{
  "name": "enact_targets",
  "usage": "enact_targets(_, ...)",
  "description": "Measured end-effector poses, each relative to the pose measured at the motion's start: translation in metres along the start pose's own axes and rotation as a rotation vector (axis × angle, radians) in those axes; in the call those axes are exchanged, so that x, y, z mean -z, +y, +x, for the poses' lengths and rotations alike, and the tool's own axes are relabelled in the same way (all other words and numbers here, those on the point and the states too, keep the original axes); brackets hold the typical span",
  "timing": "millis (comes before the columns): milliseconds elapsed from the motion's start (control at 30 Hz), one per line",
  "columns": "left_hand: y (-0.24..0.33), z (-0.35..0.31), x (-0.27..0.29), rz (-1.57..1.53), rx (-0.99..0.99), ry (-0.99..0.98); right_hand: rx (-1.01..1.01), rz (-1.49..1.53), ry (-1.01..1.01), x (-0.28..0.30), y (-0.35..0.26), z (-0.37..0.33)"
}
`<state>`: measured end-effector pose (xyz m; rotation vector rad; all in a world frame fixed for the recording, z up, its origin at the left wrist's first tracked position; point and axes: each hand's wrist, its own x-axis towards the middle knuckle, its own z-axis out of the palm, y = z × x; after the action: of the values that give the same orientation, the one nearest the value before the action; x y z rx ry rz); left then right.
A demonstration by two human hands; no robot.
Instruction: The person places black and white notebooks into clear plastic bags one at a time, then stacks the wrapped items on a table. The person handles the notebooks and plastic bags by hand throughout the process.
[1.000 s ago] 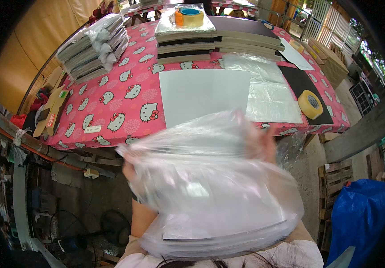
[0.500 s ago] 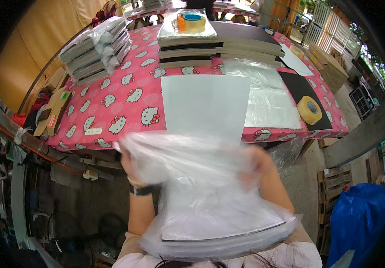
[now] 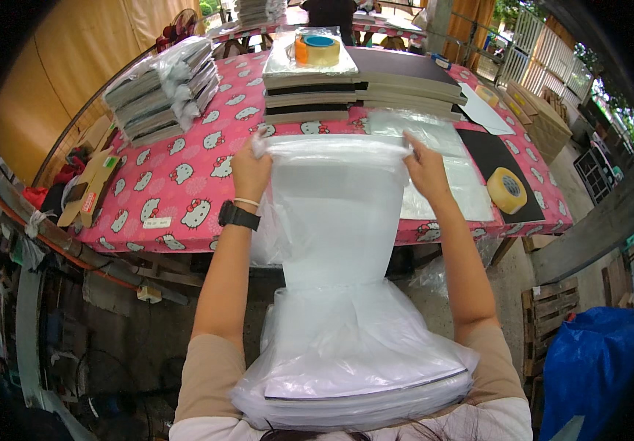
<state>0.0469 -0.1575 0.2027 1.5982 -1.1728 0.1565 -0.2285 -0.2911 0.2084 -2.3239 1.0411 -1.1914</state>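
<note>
My left hand (image 3: 251,170), below a black wristwatch (image 3: 239,216) and thin band, pinches the left end of a bunched clear plastic bag (image 3: 335,151). The other end is gripped between the fingers of my right hand (image 3: 426,170). Stretched between both hands, the plastic lies over the far end of a pale white sheet (image 3: 337,228), which reaches from the table toward me. Nearest my body rests a thick plastic-wrapped stack of white sheets (image 3: 361,371), with a dark edge showing near its top.
Flat clear bags (image 3: 445,184) lie right of the sheet, beside a black board (image 3: 492,151) bearing a tape roll (image 3: 506,190). Behind stand a board stack (image 3: 309,95) topped with tape rolls (image 3: 317,51), darker boards (image 3: 409,77) and wrapped bundles (image 3: 162,92). A cardboard box (image 3: 90,187) sits left.
Both hands have moved forward and away from my body, drawing the plastic from above the wrapped stack out over the white sheet to its far edge.
</note>
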Motion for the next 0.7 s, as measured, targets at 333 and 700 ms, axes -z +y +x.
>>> enact_targets(333,0.026,-0.087,0.049,-0.054,-0.388,0.145,-0.040,0.194,0.133,0.030,-0.048,-0.084)
enact_targets(700,0.053,-0.063,0.102,-0.451,0.328,-0.633,0.055,0.457,0.034,0.072,-0.065,-0.101)
